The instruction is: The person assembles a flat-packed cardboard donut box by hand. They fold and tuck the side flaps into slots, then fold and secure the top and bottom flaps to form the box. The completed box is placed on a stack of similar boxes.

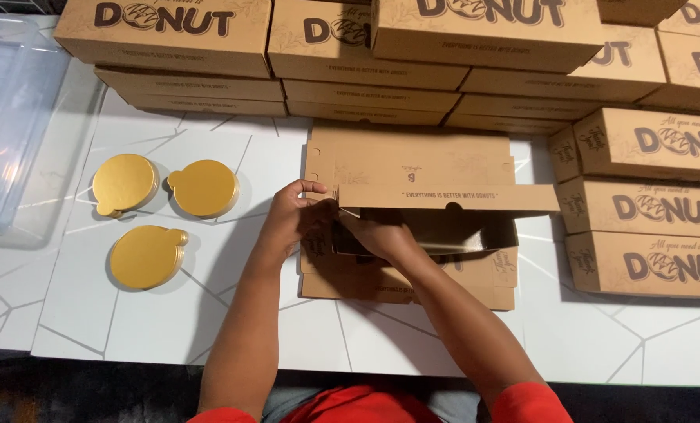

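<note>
A brown cardboard box [444, 196], partly folded, lies on the white table [209, 313] in front of me. Its long front flap stands up and its lid panel lies flat behind it. My left hand [295, 211] pinches the left end of the box at the corner flap. Inside the left part of the box, my right hand [373, 231] presses against the side wall. The fingertips of both hands are partly hidden by the cardboard.
Stacks of closed brown boxes [365, 47] line the back, and more brown boxes [647, 204] are stacked at the right. Three piles of round gold cake boards [150, 254] lie at the left. A clear plastic bin [9, 117] stands at the far left.
</note>
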